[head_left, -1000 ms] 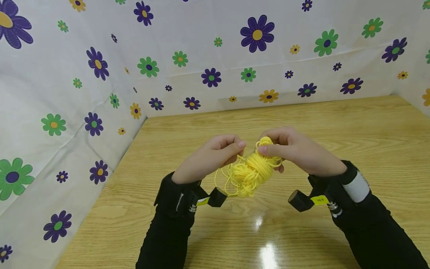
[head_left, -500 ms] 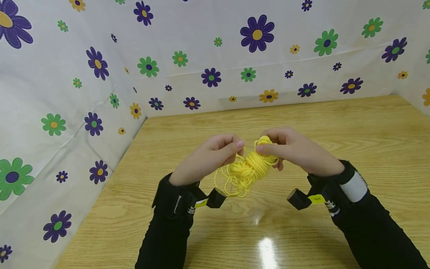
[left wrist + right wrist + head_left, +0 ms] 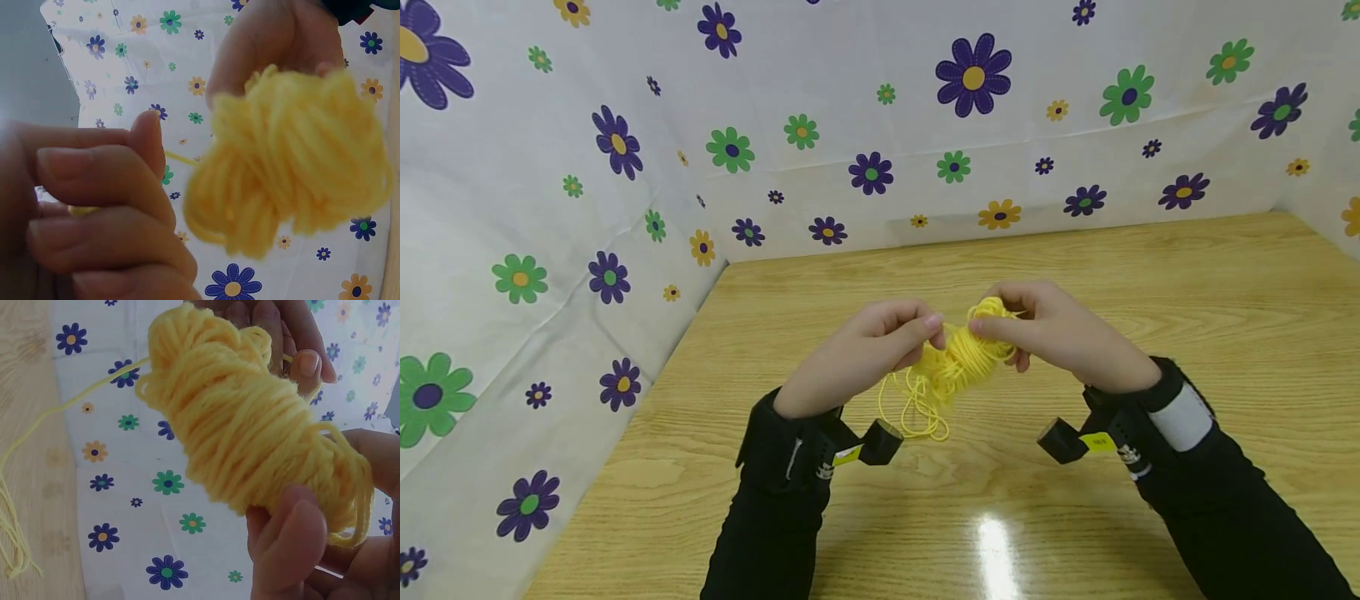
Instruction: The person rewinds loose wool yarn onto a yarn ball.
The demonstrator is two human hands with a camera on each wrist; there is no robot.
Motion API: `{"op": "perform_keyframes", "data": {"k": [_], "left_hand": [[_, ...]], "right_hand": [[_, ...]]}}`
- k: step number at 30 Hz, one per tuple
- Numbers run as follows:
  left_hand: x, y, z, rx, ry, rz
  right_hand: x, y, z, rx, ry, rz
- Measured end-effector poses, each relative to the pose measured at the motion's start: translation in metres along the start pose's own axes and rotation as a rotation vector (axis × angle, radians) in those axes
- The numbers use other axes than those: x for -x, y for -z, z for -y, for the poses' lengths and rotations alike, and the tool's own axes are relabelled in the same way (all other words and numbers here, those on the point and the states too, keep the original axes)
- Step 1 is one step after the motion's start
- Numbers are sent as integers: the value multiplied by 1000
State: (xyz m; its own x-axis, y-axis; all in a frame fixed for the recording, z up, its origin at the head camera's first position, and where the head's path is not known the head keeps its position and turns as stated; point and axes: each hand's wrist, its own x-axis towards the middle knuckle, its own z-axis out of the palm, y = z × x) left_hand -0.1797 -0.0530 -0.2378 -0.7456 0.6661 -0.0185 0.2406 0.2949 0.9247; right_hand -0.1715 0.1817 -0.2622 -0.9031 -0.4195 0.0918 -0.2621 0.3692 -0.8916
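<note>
A wound bundle of yellow yarn (image 3: pixel 972 354) is held up over the table. My right hand (image 3: pixel 1052 329) grips its upper right end, thumb in front and fingers behind. Just left of the bundle, my left hand (image 3: pixel 880 342) pinches a single strand (image 3: pixel 181 159) between thumb and fingertip, the other fingers curled. In the left wrist view this strand spans the short gap to the bundle. The right wrist view shows the bundle's wraps (image 3: pixel 231 431) side-on and another strand (image 3: pixel 69 403) trailing down to loose yarn (image 3: pixel 15 547) on the table.
The wooden table (image 3: pixel 1075 517) stretches under both hands. White cloth (image 3: pixel 820 75) printed with flowers hangs behind it and along the left side. Black wrist straps with small cameras (image 3: pixel 880 442) sit on both wrists.
The yarn bundle has tilted and risen slightly in my right hand, moving a little left and up. More loose loops show below it. My left hand has barely shifted, still pinching the strand.
</note>
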Motion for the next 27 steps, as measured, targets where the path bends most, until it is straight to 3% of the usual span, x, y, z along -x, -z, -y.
{"op": "perform_keyframes", "data": {"k": [10, 19, 27], "left_hand": [[1, 0, -2, -18, 1, 1], [4, -4, -4, -74, -71, 31], [1, -7, -4, -118, -84, 75]], "right_hand": [[-3, 0, -1, -87, -53, -120], [-3, 0, -1, -158, -38, -190], [-2, 2, 0, -248, -14, -234]]}}
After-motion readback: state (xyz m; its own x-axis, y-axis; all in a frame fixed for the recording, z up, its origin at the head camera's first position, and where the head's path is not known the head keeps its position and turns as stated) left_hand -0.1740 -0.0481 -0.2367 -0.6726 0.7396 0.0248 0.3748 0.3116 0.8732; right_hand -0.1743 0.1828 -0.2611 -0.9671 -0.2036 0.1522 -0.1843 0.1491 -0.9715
